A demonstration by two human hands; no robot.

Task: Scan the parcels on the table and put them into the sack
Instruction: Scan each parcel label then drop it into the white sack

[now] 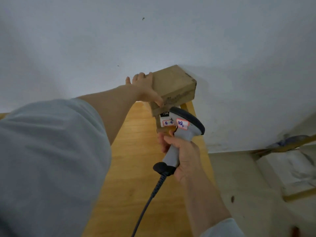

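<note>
Left hand: the left hand holds the top parcel by its left side, with the fingers curled over the far edge.
Right hand: the right hand is wrapped round the handle of the grey scanner. A black cable hangs down from it.
Scanner: its head is just in front of the lower parcel, by the white label.
Parcels: one above the other at the far end of the bench, close to the wall.
Room: a long strip of wood shows between the arms. The right edge of the bench runs just beside the scanner.
Sack: the white crumpled thing low on the right may be the sack, but it is blurry.
</note>
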